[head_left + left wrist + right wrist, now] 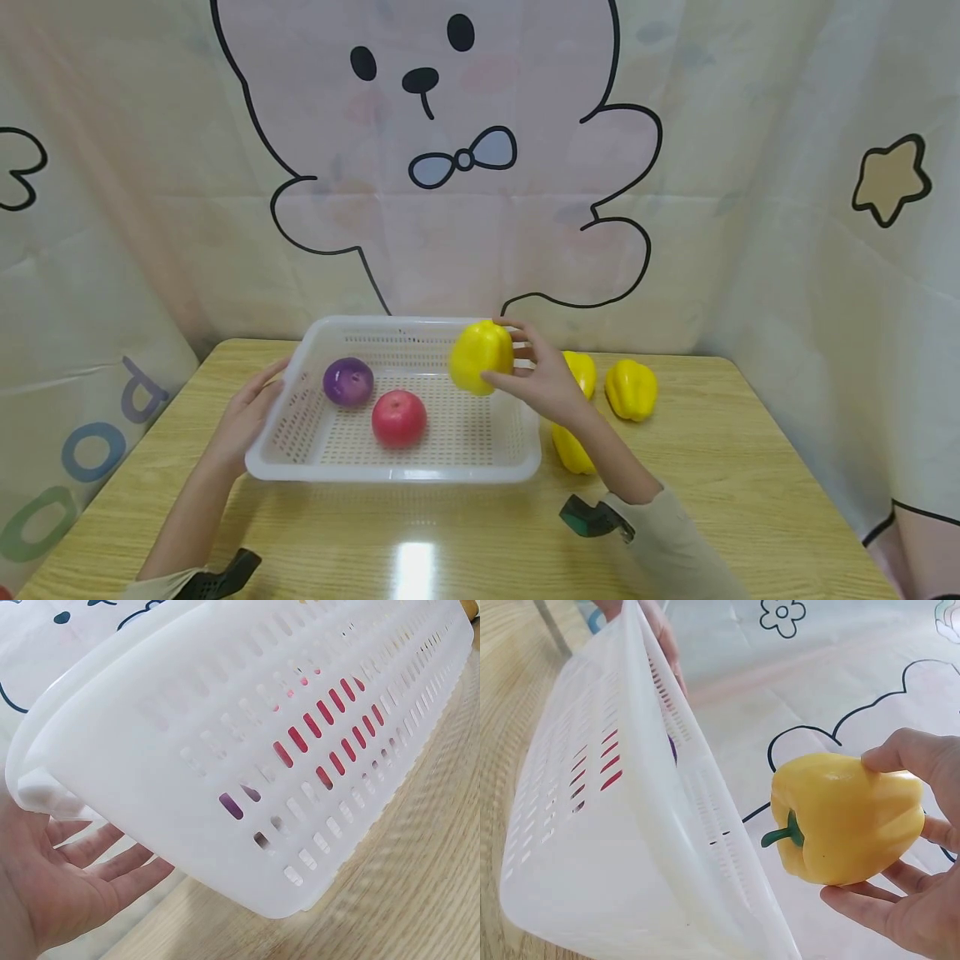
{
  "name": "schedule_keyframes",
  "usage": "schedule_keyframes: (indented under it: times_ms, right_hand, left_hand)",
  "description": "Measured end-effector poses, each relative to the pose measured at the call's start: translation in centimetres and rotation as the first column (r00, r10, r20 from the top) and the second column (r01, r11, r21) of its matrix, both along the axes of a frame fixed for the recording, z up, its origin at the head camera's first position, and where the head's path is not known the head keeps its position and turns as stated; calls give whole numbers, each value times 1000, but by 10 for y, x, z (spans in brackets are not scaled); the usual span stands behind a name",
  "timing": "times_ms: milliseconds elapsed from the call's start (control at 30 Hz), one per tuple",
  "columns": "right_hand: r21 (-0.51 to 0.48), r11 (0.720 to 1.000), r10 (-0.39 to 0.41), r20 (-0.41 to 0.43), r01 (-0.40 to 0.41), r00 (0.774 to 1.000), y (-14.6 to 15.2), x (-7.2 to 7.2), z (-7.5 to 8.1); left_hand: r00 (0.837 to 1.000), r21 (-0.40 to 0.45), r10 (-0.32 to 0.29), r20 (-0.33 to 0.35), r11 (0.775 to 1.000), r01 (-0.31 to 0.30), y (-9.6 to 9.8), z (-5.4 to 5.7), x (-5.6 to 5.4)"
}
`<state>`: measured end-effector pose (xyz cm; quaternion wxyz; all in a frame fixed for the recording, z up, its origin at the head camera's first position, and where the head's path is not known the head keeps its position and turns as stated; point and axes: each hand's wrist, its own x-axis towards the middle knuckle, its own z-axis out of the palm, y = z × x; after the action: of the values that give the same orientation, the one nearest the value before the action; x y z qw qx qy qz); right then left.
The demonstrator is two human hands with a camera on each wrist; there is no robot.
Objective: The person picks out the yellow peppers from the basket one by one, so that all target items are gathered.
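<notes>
My right hand [550, 385] holds a yellow bell pepper [480, 358] above the right end of a white plastic basket [397, 474]. In the right wrist view, the bell pepper [847, 817] shows a green stem pointing toward the basket rim, with thumb and fingers around its far end. My left hand [251, 414] lies against the basket's left end. Its extended fingers reach along the end wall below the rim in the left wrist view, where the hand [75, 889] shows palm up. Inside the basket sit a purple onion [348, 382] and a red apple-like fruit [399, 419], apart from each other.
Right of the basket on the wooden table [712, 467] are more yellow peppers: one [631, 390] stands alone, one [581, 372] is partly behind my right hand, and another yellow piece [572, 451] lies nearer me. A printed cloth [465, 242] hangs behind the table.
</notes>
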<state>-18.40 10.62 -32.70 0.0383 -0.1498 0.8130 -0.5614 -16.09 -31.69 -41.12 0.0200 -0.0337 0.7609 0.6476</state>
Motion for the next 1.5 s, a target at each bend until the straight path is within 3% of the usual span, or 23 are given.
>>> schedule_keyframes:
  times_ms: [267,667,1200,1500]
  right_hand:
    - [-41,999,-23,-14,22,1000,16,6,-2]
    - [-16,997,-79,-70,78,994,42,14,-7]
    - [-34,989,-146,-70,144,987,66,26,-9]
    - [-23,988,-152,-69,151,986,81,29,-14]
  left_hand:
    - [1000,-6,5,14,1000,-5,0,0,0]
    - [1000,-11,11,13,1000,-11,1,-1,-1]
    - [1000,19,11,13,1000,-11,0,0,-1]
    - [999,-8,21,25,1000,-21,1,0,0]
